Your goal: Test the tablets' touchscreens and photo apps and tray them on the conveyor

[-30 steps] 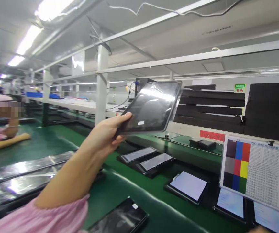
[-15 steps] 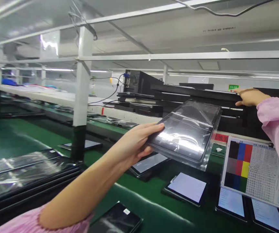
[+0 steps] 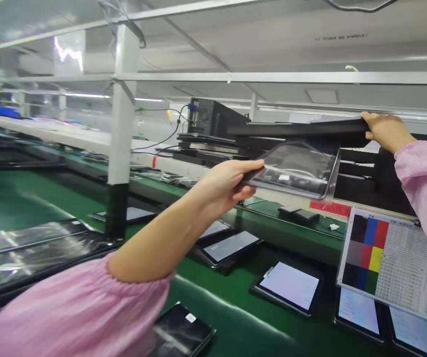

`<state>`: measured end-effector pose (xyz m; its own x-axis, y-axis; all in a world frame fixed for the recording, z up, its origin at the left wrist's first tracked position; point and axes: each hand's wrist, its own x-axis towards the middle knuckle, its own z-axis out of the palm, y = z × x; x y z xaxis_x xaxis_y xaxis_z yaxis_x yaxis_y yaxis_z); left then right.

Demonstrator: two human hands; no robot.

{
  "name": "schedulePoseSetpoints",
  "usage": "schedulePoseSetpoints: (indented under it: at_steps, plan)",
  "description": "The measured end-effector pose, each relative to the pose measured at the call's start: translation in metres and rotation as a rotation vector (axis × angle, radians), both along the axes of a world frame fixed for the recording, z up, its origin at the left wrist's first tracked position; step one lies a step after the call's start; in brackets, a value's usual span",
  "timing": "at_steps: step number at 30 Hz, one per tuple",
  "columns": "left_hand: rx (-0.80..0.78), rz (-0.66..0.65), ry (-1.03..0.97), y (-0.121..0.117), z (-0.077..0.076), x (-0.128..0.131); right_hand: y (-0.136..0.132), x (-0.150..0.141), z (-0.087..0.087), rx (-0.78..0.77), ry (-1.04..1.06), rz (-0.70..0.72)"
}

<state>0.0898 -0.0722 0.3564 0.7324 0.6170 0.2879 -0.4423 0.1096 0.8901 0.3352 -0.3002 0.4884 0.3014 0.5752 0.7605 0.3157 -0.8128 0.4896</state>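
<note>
Pinched by one edge in my left hand [image 3: 230, 186] is a dark tablet in clear plastic [image 3: 298, 171], tilted in front of the shelf. My right hand [image 3: 388, 130] grips the right end of a long black flat tray [image 3: 310, 130] and holds that end raised above the stack. The far corner of the tablet reaches up close beneath this tray; I cannot tell whether they touch. Below on the green bench, a wrapped black tablet [image 3: 184, 329] with a small white label lies near my left sleeve.
Several lit tablets, one of them a tablet with a white screen [image 3: 291, 285], lie on the green bench [image 3: 236, 307]. A colour chart sheet [image 3: 392, 263] hangs at right. A white-and-black post [image 3: 122, 124] stands left; a black computer case [image 3: 217, 118] sits on the shelf.
My left hand has moved the tablet up and toward the shelf, tilting it flatter. My right hand has lifted the right end of the black tray, widening the gap below it.
</note>
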Motion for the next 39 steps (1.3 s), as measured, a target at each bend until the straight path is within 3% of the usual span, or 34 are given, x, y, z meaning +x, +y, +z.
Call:
schedulePoseSetpoints:
  at_steps: [6,17,25,34,39]
  plan:
    - [0.004,-0.073,-0.072,-0.010,0.032,0.032,0.004,0.010,0.008,0.041,-0.002,-0.005]
    - [-0.016,-0.139,-0.070,-0.032,0.095,0.127,0.007,0.022,0.015,0.110,0.002,0.010]
    - [0.049,-0.162,-0.020,-0.021,0.091,0.131,0.004,0.031,0.010,0.150,0.017,0.032]
    - [0.108,-0.220,-0.038,-0.015,0.094,0.137,0.006,-0.007,0.019,0.076,-0.069,-0.021]
    - [-0.009,-0.296,-0.086,-0.012,0.107,0.162,0.004,-0.024,0.019,0.027,-0.110,-0.011]
